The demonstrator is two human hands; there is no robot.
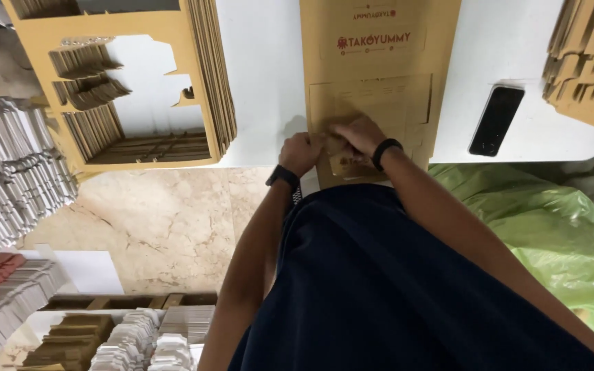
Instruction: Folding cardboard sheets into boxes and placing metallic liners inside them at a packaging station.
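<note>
Looking straight down here, and both hands are at the near edge of the white table (262, 103), working on a flat sheet of brown die-cut cardboard with red print at its far end (379, 69). The sheet lies lengthwise away from the person, its near end hanging just past the table edge against the dark blue garment (393, 288). The left hand (302, 152), black band at the wrist, is curled into a fist on the sheet's left edge, fingers closed on the cardboard there. The right hand (359, 135), also with a dark wristband, lies knuckles up on the panel, fingers bent down and pressing onto a small cut-out flap (344, 163); whether it actually pinches that flap cannot be told, the fingertips are hidden. The two hands sit just beside each other, nearly touching. To the right on the table lies a black smartphone (495, 120), screen dark, well apart from the hands. Left of the sheet sits a thick stack of punched-out brown cardboard frames (166, 34), and another brown stack (589, 62) fills the far right corner. A crumpled green plastic bag (551, 227) lies on the floor to the right, and grey-white stacked blanks (8, 178) line the left side over the marbled floor (166, 227).
</note>
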